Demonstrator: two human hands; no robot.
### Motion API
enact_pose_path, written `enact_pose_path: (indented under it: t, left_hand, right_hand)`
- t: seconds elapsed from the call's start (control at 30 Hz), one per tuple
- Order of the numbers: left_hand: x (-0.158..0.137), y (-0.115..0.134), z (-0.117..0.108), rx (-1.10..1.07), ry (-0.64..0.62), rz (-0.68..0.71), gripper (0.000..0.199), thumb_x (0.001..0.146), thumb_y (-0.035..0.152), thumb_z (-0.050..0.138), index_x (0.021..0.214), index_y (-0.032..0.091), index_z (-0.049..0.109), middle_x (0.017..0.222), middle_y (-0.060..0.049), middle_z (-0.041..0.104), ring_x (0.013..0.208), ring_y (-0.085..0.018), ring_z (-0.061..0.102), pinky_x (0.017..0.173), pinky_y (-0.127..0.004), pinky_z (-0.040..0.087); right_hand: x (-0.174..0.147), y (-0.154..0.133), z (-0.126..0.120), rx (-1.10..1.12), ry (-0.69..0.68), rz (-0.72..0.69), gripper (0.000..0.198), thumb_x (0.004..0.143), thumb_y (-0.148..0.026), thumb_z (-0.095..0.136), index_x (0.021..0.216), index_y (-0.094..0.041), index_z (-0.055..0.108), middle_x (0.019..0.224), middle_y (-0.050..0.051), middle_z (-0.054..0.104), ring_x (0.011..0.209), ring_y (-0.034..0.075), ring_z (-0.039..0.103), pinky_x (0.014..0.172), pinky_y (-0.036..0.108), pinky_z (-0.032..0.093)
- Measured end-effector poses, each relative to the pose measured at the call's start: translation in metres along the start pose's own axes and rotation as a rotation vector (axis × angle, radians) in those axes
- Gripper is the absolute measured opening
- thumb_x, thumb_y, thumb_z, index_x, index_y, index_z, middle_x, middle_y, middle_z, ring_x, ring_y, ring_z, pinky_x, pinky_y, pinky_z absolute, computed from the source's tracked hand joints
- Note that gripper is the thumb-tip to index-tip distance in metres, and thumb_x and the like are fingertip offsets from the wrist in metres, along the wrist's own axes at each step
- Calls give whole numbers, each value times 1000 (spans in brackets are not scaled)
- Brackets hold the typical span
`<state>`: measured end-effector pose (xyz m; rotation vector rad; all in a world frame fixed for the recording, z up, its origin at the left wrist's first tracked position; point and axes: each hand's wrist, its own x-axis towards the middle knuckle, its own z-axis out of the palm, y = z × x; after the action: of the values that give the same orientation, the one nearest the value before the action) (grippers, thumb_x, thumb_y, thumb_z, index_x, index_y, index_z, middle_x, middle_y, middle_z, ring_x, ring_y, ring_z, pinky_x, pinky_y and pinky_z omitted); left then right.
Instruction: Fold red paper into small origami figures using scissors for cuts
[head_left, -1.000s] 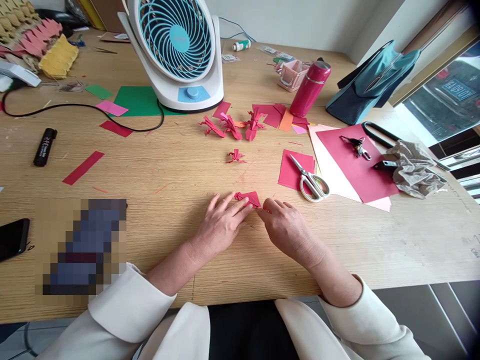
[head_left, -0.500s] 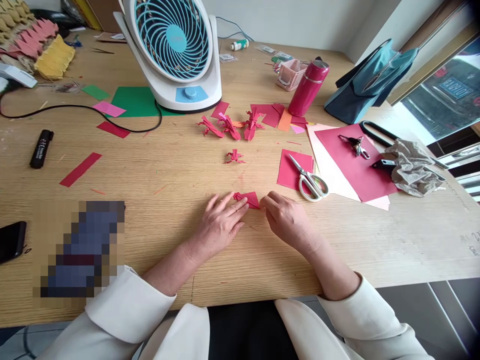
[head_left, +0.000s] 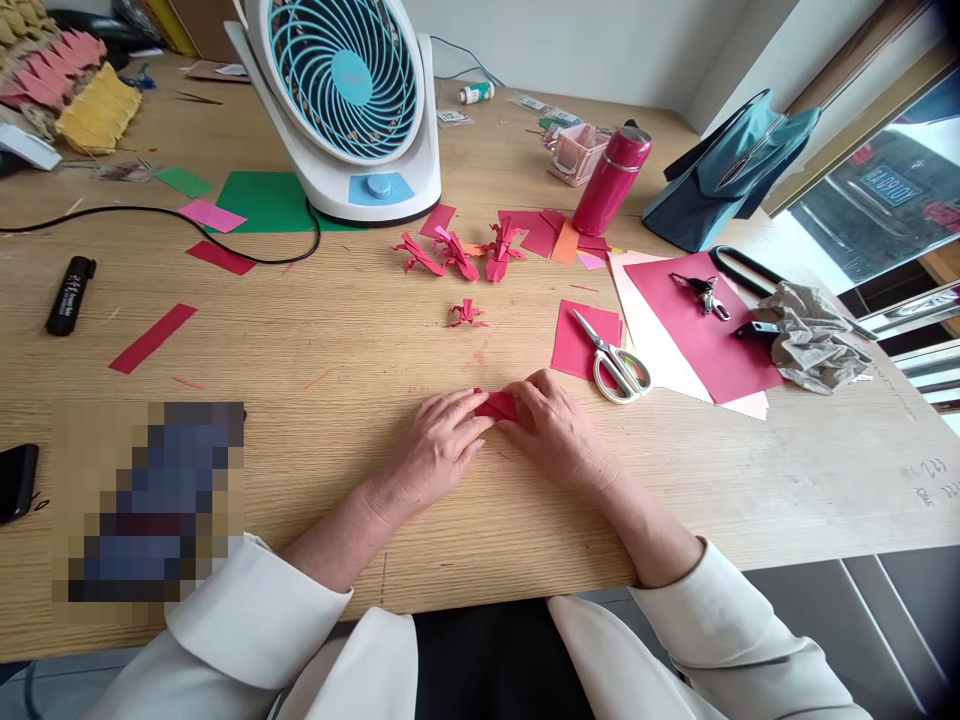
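Note:
A small folded piece of red paper (head_left: 496, 405) lies on the wooden table between my hands. My left hand (head_left: 442, 432) is at its left end, fingers pressed together and holding it down. At the right end, my right hand (head_left: 556, 430) pinches the paper with curled fingers; the fingertips are partly hidden. Just beyond them stands a small red origami figure (head_left: 466, 314). Farther back sit larger red origami figures (head_left: 457, 255). White-handled scissors (head_left: 619, 370) lie partly on red paper squares (head_left: 574, 340) to the right.
A fan (head_left: 367, 130) stands at the back, its black cable (head_left: 247, 262) running left. A red bottle (head_left: 611, 180), a teal bag (head_left: 724, 185) and red sheets (head_left: 694, 330) are to the right. A marker (head_left: 71, 295), a red strip (head_left: 152, 338) and a phone (head_left: 16, 482) lie left.
My right hand has moved left onto the folded paper, covering more of its right end. My left hand stays on the left end. The view has shifted slightly.

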<state>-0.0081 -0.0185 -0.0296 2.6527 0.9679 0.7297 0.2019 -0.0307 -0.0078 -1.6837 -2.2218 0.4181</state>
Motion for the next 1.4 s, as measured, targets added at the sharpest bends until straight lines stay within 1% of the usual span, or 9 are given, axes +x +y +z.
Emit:
enact_pose_path:
  t: [0.2, 0.37, 0.5, 0.63, 0.77, 0.9, 1.13, 1.3, 1.4]
  left_hand:
    - [6, -1, 0, -69, -12, -115, 17, 93, 14, 55, 105, 20, 65, 133, -9, 61, 118, -25, 58, 102, -45, 46]
    - [15, 1, -1, -83, 4, -181, 6, 92, 16, 57, 93, 19, 62, 124, -8, 64, 113, -25, 58, 99, -44, 46]
    - [21, -1, 1, -100, 25, -206, 6, 90, 15, 61, 88, 20, 58, 114, -7, 66, 108, -24, 58, 96, -42, 46]
    - [30, -8, 8, -97, 33, -223, 12, 87, 17, 66, 92, 20, 55, 102, -6, 64, 101, -25, 58, 90, -40, 47]
    - [42, -13, 12, -52, 9, -245, 31, 82, 20, 71, 110, 18, 57, 109, -9, 61, 104, -26, 57, 91, -40, 47]
    - [49, -13, 10, -30, -61, -266, 20, 80, 23, 73, 97, 20, 63, 101, -7, 60, 97, -26, 57, 86, -39, 47]
    - [45, -14, 10, -56, 1, -224, 19, 81, 23, 72, 90, 20, 56, 93, -4, 62, 91, -23, 57, 79, -35, 43]
    - [43, -13, 13, -140, 20, -252, 25, 80, 21, 73, 92, 21, 52, 87, 1, 66, 84, -19, 61, 77, -33, 42]
    - [41, -15, 14, -245, 39, -265, 29, 80, 20, 74, 97, 22, 52, 89, 1, 68, 82, -17, 64, 77, -32, 45]
  right_hand:
    - [0, -1, 2, 43, 23, 28, 24, 87, -34, 68, 104, -19, 59, 106, 9, 55, 93, 22, 60, 83, 35, 49]
    - [1, -1, 3, 36, 29, 26, 28, 88, -36, 69, 109, -20, 59, 105, 9, 56, 94, 24, 61, 82, 36, 49]
    - [2, 0, 4, 36, 27, 21, 26, 88, -34, 69, 108, -21, 60, 104, 9, 56, 92, 23, 61, 81, 36, 50]
    - [3, 2, 5, 45, 36, 23, 25, 87, -33, 70, 107, -21, 61, 104, 8, 56, 90, 23, 61, 80, 35, 50]
    - [3, 3, 6, 65, 47, 8, 23, 88, -33, 68, 106, -21, 61, 102, 8, 57, 90, 22, 61, 80, 35, 49]
    - [4, 4, 6, 72, 44, 12, 23, 88, -32, 68, 107, -21, 61, 103, 8, 58, 91, 22, 61, 80, 35, 49]
    - [3, 5, 6, 80, 49, 6, 26, 85, -29, 71, 108, -22, 60, 102, 7, 58, 90, 22, 61, 78, 34, 48]
    - [4, 4, 5, 72, 51, 17, 29, 85, -30, 72, 109, -21, 59, 103, 7, 58, 86, 21, 60, 74, 32, 46]
    - [5, 5, 4, 98, 51, 23, 20, 84, -27, 72, 100, -20, 61, 97, 6, 58, 78, 18, 57, 68, 29, 42]
